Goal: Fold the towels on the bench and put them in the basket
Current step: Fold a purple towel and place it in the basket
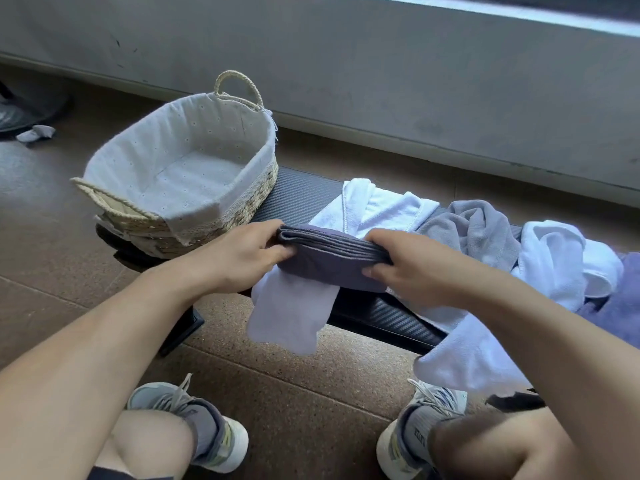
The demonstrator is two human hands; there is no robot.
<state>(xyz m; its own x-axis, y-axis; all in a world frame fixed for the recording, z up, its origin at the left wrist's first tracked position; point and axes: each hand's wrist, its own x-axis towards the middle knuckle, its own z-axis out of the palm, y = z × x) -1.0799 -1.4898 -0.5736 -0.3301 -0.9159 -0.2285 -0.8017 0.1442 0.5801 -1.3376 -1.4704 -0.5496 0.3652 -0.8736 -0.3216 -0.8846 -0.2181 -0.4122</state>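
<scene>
A folded dark purple towel [329, 261] is held between both hands just above the black bench [298, 199]. My left hand [242, 254] grips its left end, and my right hand [412, 268] grips its right end, thumb underneath. A woven basket [242, 202] with a white cloth lining stands on the bench's left end, with no towel inside. Unfolded towels lie on the bench to the right: a white towel [377, 206] behind the hands, a grey towel [474, 230], another white towel [561, 261] and a lilac towel [620, 306] at the edge.
A pale towel [291, 313] hangs over the bench's front edge below the purple one. My two shoes [207, 427] stand on the brown floor in front of the bench. A grey wall runs behind it. A small crumpled cloth [36, 133] lies on the floor far left.
</scene>
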